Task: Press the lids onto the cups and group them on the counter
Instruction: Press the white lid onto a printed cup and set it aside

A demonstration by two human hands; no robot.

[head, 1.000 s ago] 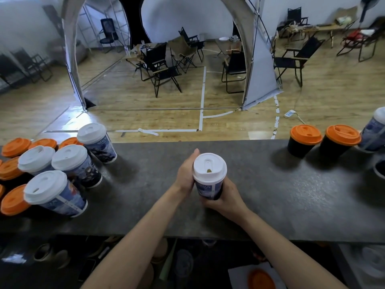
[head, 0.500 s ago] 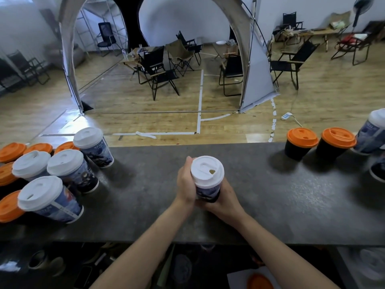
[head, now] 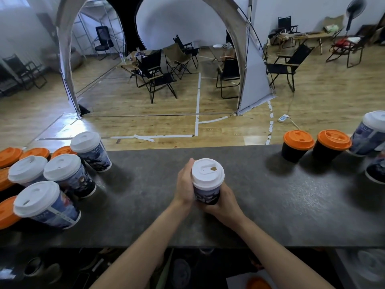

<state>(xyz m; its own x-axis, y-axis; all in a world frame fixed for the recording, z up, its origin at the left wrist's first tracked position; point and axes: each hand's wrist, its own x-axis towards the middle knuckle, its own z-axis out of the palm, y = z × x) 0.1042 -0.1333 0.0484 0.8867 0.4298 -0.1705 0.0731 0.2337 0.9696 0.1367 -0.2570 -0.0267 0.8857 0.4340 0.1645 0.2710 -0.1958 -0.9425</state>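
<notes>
Head view. A dark speckled counter (head: 270, 205) spans the frame. Beyond it, at 12 o'clock, lie a wooden floor (head: 125, 122) with taped lines, folding chairs (head: 158, 78) and a grey arched tent (head: 250, 69).

At the counter's centre the left hand (head: 184, 184) and right hand (head: 225, 202) both wrap the sides of a printed cup (head: 206, 192), which carries a white lid (head: 207, 171).

At 9 o'clock:
- four white-lidded cups (head: 62, 166)
- apparently five orange lids (head: 9, 156), partly hidden

At 2 o'clock:
- two orange-lidded black cups (head: 298, 146)
- one white-lidded printed cup at the edge (head: 370, 132)
</notes>
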